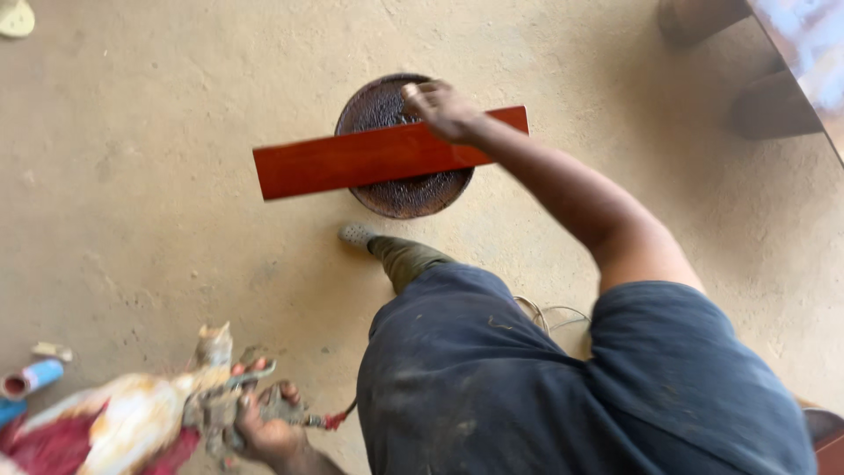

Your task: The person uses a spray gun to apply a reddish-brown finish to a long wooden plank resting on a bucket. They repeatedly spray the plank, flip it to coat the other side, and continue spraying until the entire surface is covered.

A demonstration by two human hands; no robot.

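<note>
Red lacquered board point(369, 160) lies under the right hand point(442, 109), fingers curled over its top edge; left hand point(264, 431) grips a spray gun point(224, 400).

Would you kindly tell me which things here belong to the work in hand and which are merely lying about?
In use:
- red board under right hand
- round drum beneath it
- paint-caked spray gun in left hand

Lying about:
- blue and red tube
- pale object, top left
- dark wooden pieces, top right

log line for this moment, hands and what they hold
right hand: holds red wooden board over round stand | left hand: grips paint-crusted spray gun | floor: sandy concrete
</note>
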